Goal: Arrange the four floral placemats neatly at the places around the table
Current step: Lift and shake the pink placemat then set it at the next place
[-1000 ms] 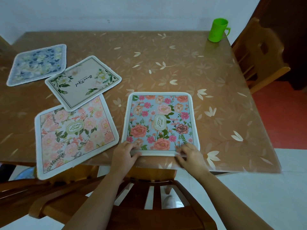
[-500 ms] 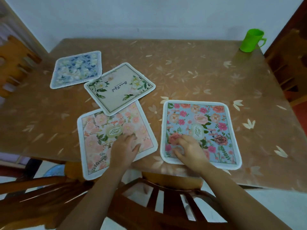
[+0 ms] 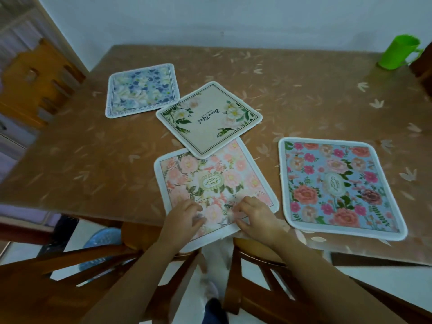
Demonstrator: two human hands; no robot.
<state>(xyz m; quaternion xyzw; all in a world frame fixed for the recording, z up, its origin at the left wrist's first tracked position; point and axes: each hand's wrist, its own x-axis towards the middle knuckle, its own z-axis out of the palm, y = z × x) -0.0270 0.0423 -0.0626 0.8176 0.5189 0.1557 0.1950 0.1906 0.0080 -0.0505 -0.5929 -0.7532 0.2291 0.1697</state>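
Note:
Four floral placemats lie on the brown table (image 3: 304,94). The pale pink placemat (image 3: 210,181) sits askew at the near edge, its near corner overhanging. My left hand (image 3: 184,216) and my right hand (image 3: 254,216) both rest on its near part with curled fingers gripping it. The cream placemat (image 3: 208,118) lies tilted just beyond, overlapping the pink one's far corner. Farther left is the blue-and-white placemat (image 3: 142,90). At the near right, the light-blue placemat with red and pink roses (image 3: 336,185) lies flat along the table's edge.
A green plastic cup (image 3: 397,52) stands at the far right corner. Wooden chairs stand in front of me (image 3: 252,265), at the left (image 3: 37,83) and at the far right (image 3: 423,66). A blue basin (image 3: 102,242) lies on the floor under the table.
Both hands left the light-blue placemat and moved left onto the pale pink one. My view swung left, so the light-blue placemat now lies to my right.

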